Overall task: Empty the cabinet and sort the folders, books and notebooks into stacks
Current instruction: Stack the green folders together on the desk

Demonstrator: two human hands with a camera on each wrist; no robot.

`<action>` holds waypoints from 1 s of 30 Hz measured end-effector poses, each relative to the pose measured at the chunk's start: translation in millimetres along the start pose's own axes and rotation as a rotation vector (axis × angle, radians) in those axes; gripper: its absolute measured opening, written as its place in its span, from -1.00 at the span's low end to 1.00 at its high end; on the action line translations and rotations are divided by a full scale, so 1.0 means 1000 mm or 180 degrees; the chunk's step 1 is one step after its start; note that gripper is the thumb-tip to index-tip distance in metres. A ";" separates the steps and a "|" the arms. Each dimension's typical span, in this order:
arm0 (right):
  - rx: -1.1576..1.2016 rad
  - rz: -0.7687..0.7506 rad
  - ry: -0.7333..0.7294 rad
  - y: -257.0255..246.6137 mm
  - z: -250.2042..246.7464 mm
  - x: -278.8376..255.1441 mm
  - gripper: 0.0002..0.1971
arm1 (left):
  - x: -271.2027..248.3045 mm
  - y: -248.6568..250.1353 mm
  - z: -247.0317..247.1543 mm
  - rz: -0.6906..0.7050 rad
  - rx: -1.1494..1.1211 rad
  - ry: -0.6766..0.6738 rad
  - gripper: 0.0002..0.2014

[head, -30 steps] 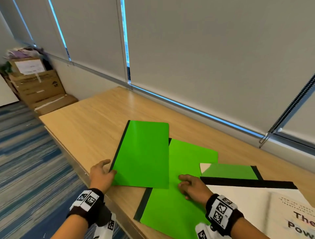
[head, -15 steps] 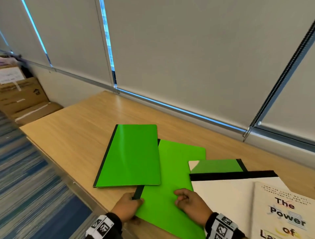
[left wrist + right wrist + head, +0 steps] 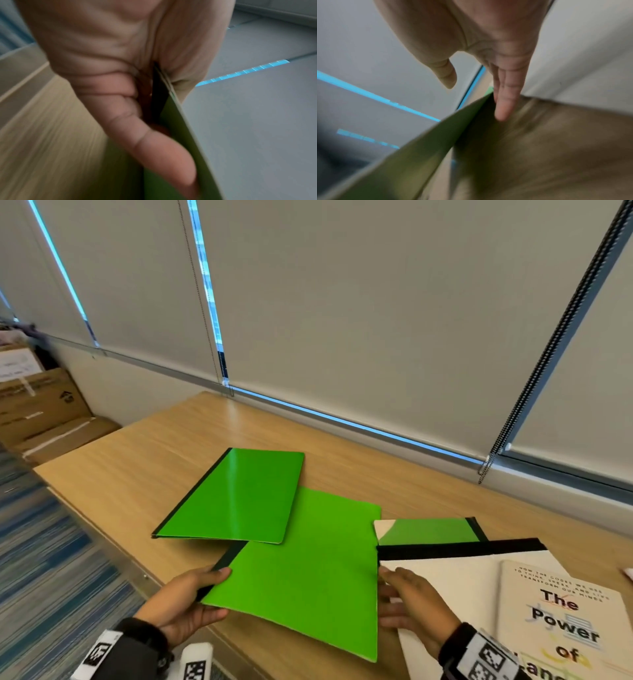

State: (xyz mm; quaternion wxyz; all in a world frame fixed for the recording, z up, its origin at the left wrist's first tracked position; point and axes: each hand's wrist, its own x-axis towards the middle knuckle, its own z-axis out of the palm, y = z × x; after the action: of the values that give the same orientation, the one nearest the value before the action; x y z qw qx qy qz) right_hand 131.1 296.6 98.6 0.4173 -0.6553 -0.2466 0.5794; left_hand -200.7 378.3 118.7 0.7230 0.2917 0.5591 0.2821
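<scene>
Left hand (image 3: 185,597): pinched the near green folder (image 3: 301,570) by its spine.
Right hand (image 3: 411,601): flat-fingered, supporting its edge (no grip).
Advice: lift level, square onto the far green folder (image 3: 236,494).

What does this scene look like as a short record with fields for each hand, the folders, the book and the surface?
left hand: grips the black-spined near corner of the lower bright green folder
right hand: fingers straight at that folder's right edge
other green folder: flat, overlapping the held folder's far corner
white folder with black spine: right of the held one
cream book: lies on the white folder
surface: light wooden table
</scene>
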 end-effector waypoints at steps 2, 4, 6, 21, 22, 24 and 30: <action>0.0273 0.0200 -0.0373 -0.006 0.008 -0.006 -0.78 | 0.003 -0.006 -0.008 -0.0163 0.0059 -0.0101 -0.59; 0.0244 0.0002 -0.0457 -0.011 0.020 -0.009 -0.73 | 0.008 -0.022 -0.015 -0.0381 0.0545 -0.0009 -0.10; -0.0006 -0.0399 -0.0326 -0.018 0.027 -0.012 -0.62 | 0.013 -0.043 -0.020 -0.0504 0.0507 0.0063 -0.16; -0.3256 -0.1873 0.1126 -0.057 -0.033 -0.061 -0.21 | 0.029 -0.080 0.097 0.0219 0.0454 -0.0505 -0.79; -0.3297 -0.1883 0.1228 -0.056 -0.041 -0.061 -0.23 | 0.029 -0.080 0.105 0.0287 0.0441 -0.0508 -0.77; -0.3445 -0.1972 0.1450 -0.053 -0.053 -0.058 -0.24 | 0.032 -0.082 0.114 0.0498 0.0514 -0.0510 -0.74; -0.2431 -0.2574 0.1451 -0.063 -0.063 -0.061 -0.35 | 0.031 -0.067 0.133 0.0999 0.0853 -0.0270 -0.57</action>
State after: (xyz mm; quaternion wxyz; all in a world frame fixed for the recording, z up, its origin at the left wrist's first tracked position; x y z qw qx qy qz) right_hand 189.7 264.7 183.7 0.3821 -0.7208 -0.5713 0.0899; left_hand -59.1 342.6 76.7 0.6478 0.4803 0.5084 0.3019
